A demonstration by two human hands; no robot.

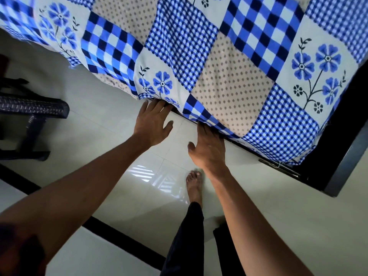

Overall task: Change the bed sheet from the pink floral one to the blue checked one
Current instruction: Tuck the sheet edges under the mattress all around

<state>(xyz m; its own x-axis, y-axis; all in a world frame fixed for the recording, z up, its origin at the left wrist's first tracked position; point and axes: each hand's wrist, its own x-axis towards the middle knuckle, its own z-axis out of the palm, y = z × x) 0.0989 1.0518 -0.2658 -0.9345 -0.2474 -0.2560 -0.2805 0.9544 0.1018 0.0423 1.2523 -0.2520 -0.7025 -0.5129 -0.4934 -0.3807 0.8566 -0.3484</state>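
The blue checked sheet (229,62), a patchwork of checks, blue flowers and dotted beige squares, covers the bed across the upper half of the head view and hangs over its side. My left hand (152,121) reaches its straight fingers under the hanging edge of the sheet, thumb out to the right. My right hand (208,148) lies close beside it, its fingertips hidden under the sheet's edge at the dark bed frame (342,162). No pink floral sheet is in view.
A dark woven plastic chair (33,112) stands on the floor at the left. My bare foot (194,186) stands on the glossy white tiles (99,96) below the hands. A black floor strip (119,234) runs diagonally behind me.
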